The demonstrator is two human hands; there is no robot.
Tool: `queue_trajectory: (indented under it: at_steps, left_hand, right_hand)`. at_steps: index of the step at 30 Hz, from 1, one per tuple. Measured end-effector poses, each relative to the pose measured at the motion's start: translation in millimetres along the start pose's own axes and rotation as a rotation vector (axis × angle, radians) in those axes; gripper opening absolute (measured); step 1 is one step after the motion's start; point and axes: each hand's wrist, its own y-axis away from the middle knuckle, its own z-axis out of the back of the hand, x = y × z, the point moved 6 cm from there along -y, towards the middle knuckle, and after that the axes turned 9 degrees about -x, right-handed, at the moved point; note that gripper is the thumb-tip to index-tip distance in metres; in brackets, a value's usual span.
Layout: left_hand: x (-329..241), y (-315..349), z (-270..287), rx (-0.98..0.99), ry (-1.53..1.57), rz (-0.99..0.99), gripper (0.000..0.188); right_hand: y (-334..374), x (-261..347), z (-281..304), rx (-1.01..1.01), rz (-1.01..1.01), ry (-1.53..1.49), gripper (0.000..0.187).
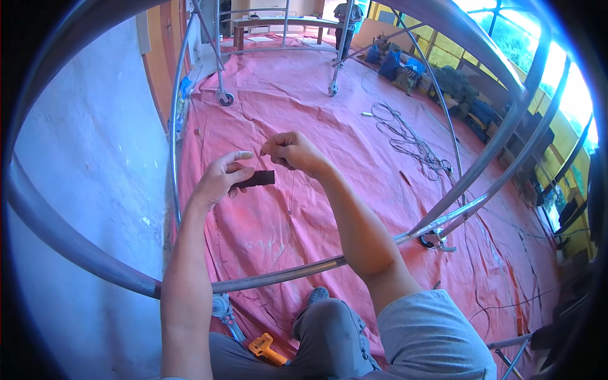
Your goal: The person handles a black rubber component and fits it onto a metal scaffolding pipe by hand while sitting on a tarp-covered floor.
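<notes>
1. In the head view, the work looked under way rather than finished: the black roll [262,178] was already in the left hand [221,177], and the right hand [295,152] was busy just above it.
2. What was left could only be judged in part. The roll was not fastened to any rail or set down, so handling it seemed incomplete; how much remained could not be told.
3. The roll looked short, dark and matte, roughly tube-shaped, with a slightly rough surface and a blunt right end. It was held nearly level, above the red sheet [329,218] and beyond the curved near rail [297,273].
4. The left thumb and lower fingers gripped the roll's left end, while the index finger stood apart above it.
5. The right fingers were narrow, tips pinched together near the left index finger. A very thin strand seemed to run from them toward the roll, but it was too fine to be sure.
6. An orange tool [268,349] lay low in the view, beside the person's leg [332,342], touched by neither hand.
</notes>
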Motion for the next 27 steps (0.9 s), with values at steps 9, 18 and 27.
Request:
queue_trajectory:
  at_steps: [9, 18, 27]
  left_hand:
    - [14, -14, 34, -0.392, -0.024, -0.107, 0.061]
    - [5, -7, 13, -0.112, -0.055, -0.092, 0.058]
    - [9, -14, 30, -0.252, 0.526, 0.039, 0.055]
  right_hand:
    - [10, -19, -60, 0.218, -0.008, 0.131, 0.018]
    - [3, 5, -21, -0.007, 0.004, 0.133, 0.020]
    - [5, -32, -54, 0.170, -0.256, -0.217, 0.015]
